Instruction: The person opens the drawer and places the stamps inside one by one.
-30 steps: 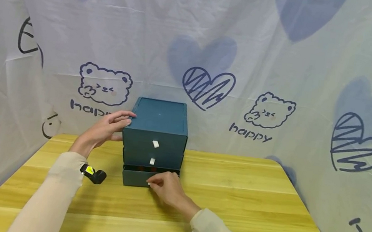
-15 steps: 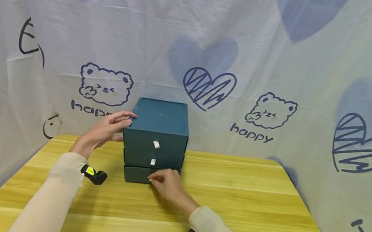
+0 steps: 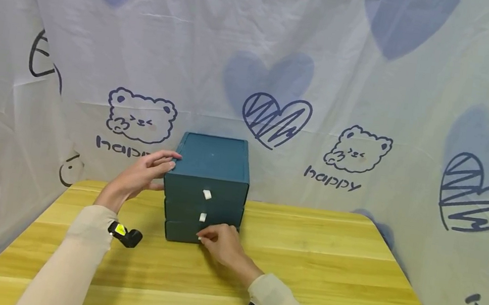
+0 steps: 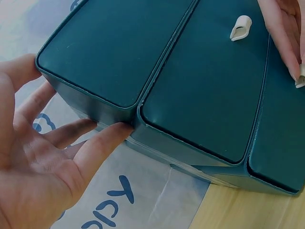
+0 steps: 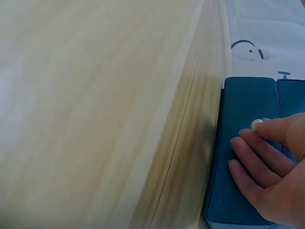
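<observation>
A dark teal chest (image 3: pixel 211 161) of three small drawers stands at the back of the wooden table (image 3: pixel 327 264). All three drawer fronts sit flush. My left hand (image 3: pixel 143 173) rests on its upper left corner, thumb on the top edge and straight fingers (image 4: pixel 95 143) along the side. My right hand (image 3: pixel 221 244) lies against the bottom drawer (image 3: pixel 182 231), its fingers (image 5: pixel 257 157) laid on the front by the white tab. The upper tab (image 3: pixel 207 195) and the middle tab (image 3: pixel 202 217) are free.
White cloth (image 3: pixel 374 61) printed with bears and hearts hangs close behind and along both sides of the table. A small black wrist camera (image 3: pixel 124 234) sits on each forearm. Bare wood (image 5: pixel 95 119) lies in front of and to the right of the chest.
The bottom drawer, slightly pulled out a second ago, has slid in flush under my right hand. The left hand has stayed on the chest's corner.
</observation>
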Motion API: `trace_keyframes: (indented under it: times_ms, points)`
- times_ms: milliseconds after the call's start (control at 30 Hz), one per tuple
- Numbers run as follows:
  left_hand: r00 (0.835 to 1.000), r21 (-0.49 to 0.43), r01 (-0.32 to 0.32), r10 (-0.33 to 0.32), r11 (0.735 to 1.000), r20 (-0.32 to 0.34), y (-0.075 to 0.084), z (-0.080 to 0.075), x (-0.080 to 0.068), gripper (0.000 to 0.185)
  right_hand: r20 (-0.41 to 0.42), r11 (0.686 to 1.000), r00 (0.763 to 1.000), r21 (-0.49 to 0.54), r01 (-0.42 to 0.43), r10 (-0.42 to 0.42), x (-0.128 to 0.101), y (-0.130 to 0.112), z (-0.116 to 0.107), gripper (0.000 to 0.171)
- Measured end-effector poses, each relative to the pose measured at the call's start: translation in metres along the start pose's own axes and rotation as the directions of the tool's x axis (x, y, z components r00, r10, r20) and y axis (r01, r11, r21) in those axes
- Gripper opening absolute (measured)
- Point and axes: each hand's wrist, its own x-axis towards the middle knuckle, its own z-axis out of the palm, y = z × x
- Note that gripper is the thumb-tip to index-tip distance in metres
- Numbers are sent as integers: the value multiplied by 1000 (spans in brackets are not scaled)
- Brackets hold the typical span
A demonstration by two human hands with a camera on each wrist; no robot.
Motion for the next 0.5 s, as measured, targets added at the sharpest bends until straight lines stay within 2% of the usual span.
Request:
trace_keyframes:
  times_ms: [500]
  points:
    - [1000,11,-6,6,1000,-3,0,0,0,55,-1,1000,1000,14,2,-2,1,1,0,13]
